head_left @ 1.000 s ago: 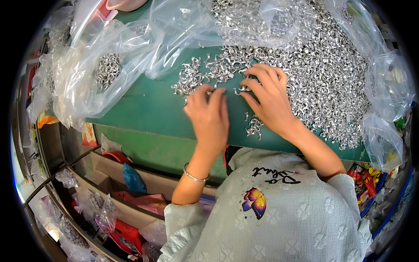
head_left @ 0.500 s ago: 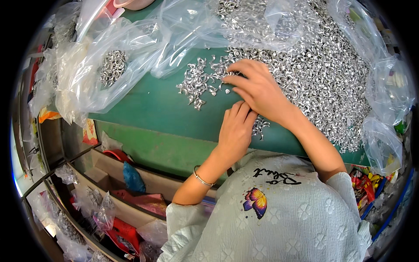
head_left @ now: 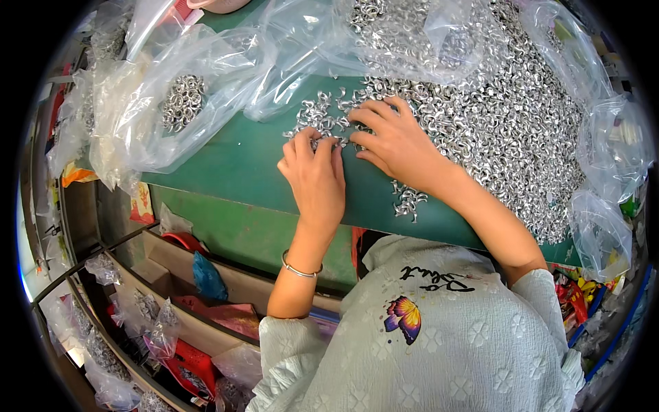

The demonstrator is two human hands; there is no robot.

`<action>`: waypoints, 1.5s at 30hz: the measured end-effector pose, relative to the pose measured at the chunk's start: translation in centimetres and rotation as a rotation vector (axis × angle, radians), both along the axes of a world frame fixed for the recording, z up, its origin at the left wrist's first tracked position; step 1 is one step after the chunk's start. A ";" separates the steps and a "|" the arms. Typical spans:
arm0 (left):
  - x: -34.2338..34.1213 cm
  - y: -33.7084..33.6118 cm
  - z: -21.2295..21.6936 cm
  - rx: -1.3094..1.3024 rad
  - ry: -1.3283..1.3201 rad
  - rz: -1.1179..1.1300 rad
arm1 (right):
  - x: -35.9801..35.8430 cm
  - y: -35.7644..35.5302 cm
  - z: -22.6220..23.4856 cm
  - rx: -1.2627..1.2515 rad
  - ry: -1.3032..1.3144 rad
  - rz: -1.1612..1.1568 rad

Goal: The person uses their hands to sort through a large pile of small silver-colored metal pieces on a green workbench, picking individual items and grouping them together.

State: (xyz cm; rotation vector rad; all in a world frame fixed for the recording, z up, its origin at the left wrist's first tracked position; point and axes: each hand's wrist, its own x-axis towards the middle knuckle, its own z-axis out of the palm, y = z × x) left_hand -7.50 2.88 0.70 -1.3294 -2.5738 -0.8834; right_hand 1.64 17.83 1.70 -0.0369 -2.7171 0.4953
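I see the left hand (head_left: 314,182) bent over the near edge of a small pile of curved silvery metal pieces (head_left: 317,110) on the green desk (head_left: 240,168); its fingertips are hidden among them, so I cannot tell whether it pinches any. The right hand (head_left: 398,143) sits just beside it, fingers spread and curled toward the same pile, and I cannot make out whether a piece sits under the tips. A large heap (head_left: 508,130) covers the desk to the right, its far part veiled by clear plastic sheeting (head_left: 292,51). Ring-like pieces (head_left: 183,101) show blurrily through the plastic at left. A pink bowl (head_left: 220,4) is cut off by the top edge.
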 end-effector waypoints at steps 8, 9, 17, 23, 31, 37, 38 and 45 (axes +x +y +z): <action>2.1 -1.3 0.7 0.058 -0.103 -0.077 | 1.0 1.4 -0.2 0.056 0.018 -0.277; 3.1 -1.4 0.9 0.034 -0.133 -0.113 | 0.3 1.1 -0.2 0.000 0.039 -0.223; 4.3 -2.4 0.2 0.117 -0.346 -0.206 | 2.6 1.1 0.4 0.015 -0.211 0.067; 1.5 -0.7 0.5 0.046 -0.144 -0.095 | 2.2 2.3 1.2 -0.159 -0.075 -0.007; 2.8 -0.6 0.0 0.048 -0.199 -0.187 | 2.1 2.9 0.4 0.054 -0.023 -0.193; 3.8 -0.3 0.0 0.063 -0.321 -0.385 | -0.7 1.0 0.0 -0.065 0.102 -0.110; 3.9 -0.3 0.3 0.038 -0.351 -0.426 | -1.1 0.9 -0.6 -0.054 0.080 -0.093; 0.8 -0.3 1.7 0.080 -0.242 -0.192 | 1.8 1.3 -0.5 -0.071 -0.028 0.026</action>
